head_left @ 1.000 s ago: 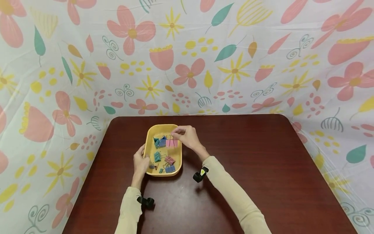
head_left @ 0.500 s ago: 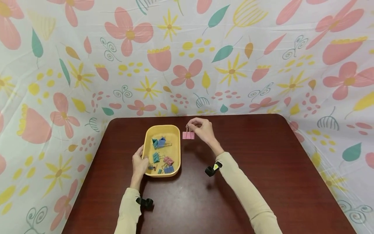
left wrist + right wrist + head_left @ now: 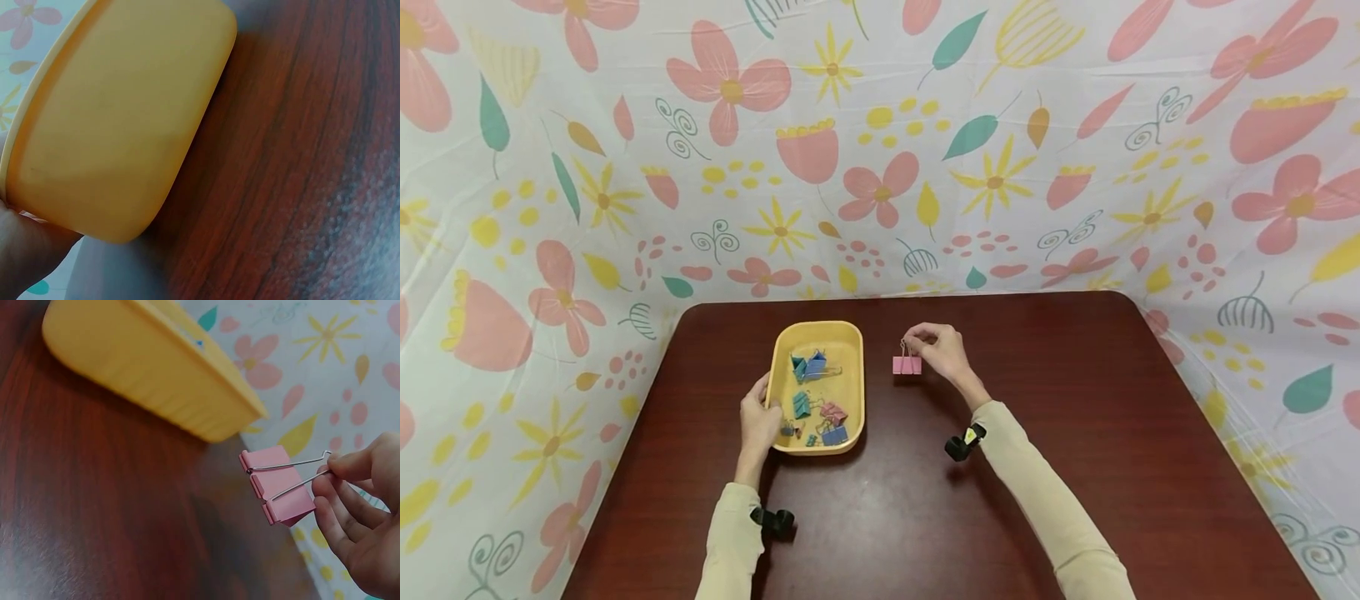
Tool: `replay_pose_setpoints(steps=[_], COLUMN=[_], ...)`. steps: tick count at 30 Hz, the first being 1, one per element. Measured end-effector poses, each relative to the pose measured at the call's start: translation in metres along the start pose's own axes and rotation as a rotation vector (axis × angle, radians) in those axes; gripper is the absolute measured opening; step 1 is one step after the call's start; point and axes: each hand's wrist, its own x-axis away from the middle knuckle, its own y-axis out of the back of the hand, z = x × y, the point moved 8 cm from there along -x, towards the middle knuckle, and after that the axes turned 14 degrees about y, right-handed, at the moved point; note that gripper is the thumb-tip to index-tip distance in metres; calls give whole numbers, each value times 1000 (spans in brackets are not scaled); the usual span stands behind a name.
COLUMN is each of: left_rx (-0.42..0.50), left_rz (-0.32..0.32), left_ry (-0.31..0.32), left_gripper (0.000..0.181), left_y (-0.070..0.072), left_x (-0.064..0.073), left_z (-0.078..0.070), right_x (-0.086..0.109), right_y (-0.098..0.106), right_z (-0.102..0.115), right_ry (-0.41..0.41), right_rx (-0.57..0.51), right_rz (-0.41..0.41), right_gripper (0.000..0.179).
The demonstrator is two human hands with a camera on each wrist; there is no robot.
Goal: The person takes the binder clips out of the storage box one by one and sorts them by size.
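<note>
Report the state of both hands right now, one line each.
Left hand: holding the yellow tray at its left edge.
Right hand: pinching a pink binder clip by its wire handle.

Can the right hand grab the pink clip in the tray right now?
Probably not: the right hand is pinching another clip. If it let go, the way to that pink clip looks free, as the tray is open above it.

Holding a pink binder clip (image 3: 278,480) by its silver wire handle, with body lowermost, near but apart from the right side of a deep yellow tray (image 3: 846,350), oblong and round-cornered, gripped at its left rim and containing blue, teal and pink clips (image 3: 802,405).
</note>
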Motion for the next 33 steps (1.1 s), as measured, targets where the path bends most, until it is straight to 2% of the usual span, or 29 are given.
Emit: replay_pose_setpoints(steps=[10, 21, 29, 33], left_rx=[-14, -21, 3, 3], left_rz=[7, 29, 24, 20], left_ry=[20, 10, -6, -12], left_gripper=[56, 57, 58, 58], left_y=[1, -3, -2, -1], left_x=[0, 2, 1, 0], left_z=[2, 1, 0, -1], right_x=[5, 7, 8, 7], right_y=[-12, -21, -24, -24], right_z=[-22, -45, -42, -38], right_ry=[-38, -141, -110, -103], right_rx=[-3, -26, -3, 4], right_rz=[16, 8, 16, 1], right_gripper=[10, 13, 16, 23])
